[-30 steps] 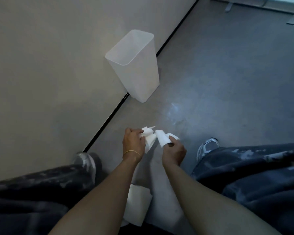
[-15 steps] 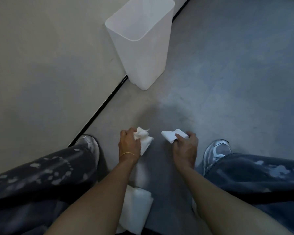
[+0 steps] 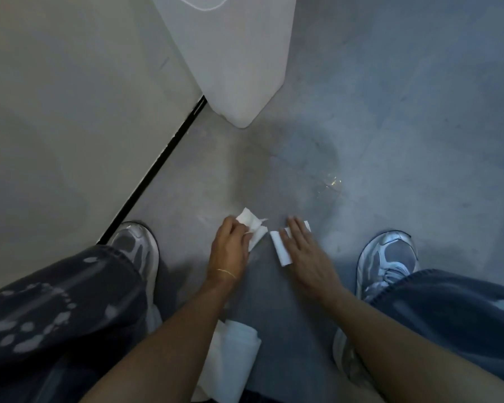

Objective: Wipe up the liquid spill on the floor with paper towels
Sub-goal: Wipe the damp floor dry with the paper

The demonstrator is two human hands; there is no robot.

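In the head view, the left hand (image 3: 230,248) is seen with its fingers curled round a crumpled paper towel (image 3: 252,228), which is gripped just above the grey floor (image 3: 390,112). A thin gold bracelet (image 3: 226,271) is worn on that wrist. The right hand (image 3: 306,257) is held flat, fingers straight and together, and is laid on a folded paper towel (image 3: 280,249); whether the towel is pressed to the floor cannot be told. The two towels are kept slightly apart. The liquid spill (image 3: 329,183) is found as a small glinting patch on the floor, beyond the right hand and apart from both towels. A translucent white waste bin (image 3: 236,53) is stood against the wall (image 3: 70,112), further off. A paper towel roll (image 3: 230,362) is seen between the forearms, flanked by two grey sneakers.
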